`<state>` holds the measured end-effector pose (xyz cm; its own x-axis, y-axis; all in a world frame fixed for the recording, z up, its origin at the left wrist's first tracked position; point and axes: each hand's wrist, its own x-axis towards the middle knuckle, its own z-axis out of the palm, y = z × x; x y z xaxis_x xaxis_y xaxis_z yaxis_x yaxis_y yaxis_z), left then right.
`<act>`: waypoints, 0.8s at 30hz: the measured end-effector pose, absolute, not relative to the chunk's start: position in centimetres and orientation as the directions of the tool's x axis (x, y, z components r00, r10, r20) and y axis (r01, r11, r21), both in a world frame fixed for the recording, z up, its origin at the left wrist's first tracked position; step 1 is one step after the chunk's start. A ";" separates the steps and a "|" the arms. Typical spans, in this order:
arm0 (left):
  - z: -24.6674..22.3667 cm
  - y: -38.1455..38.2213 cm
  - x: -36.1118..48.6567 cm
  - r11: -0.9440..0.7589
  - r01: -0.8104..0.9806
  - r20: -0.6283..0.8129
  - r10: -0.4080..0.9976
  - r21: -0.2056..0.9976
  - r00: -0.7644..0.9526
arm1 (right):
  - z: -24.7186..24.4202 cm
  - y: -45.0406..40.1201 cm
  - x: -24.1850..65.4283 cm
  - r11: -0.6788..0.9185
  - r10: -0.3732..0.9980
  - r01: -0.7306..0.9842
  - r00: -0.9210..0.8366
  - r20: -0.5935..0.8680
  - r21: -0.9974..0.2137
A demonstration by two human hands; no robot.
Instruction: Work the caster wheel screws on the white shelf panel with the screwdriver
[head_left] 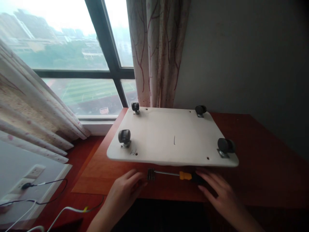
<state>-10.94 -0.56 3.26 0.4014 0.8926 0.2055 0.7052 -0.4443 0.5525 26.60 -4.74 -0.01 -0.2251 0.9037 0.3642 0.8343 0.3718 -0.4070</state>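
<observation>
A white board with rounded corners lies on the table, its several dark caster wheels pointing up near the corners. In front of the board's near edge, a small row of dark screws rests on the wood. A screwdriver with a yellow and black handle lies to their right, its metal shaft tip close to the screws. My left hand is just left of the screws, thumb and fingers apart. My right hand is at the handle's black end, fingers parted around it; firm contact is unclear.
The reddish-brown wooden table stands against the wall, by a window and curtains. Left of the table, cables hang near a wall socket with a black plug. Dark holes mark the board near the casters.
</observation>
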 end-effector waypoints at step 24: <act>1.9 -0.7 -7.2 -0.494 0.805 0.274 0.865 0.329 0.419 | -0.5 -5.1 28.9 0.222 0.966 0.727 -0.072 0.249 -0.650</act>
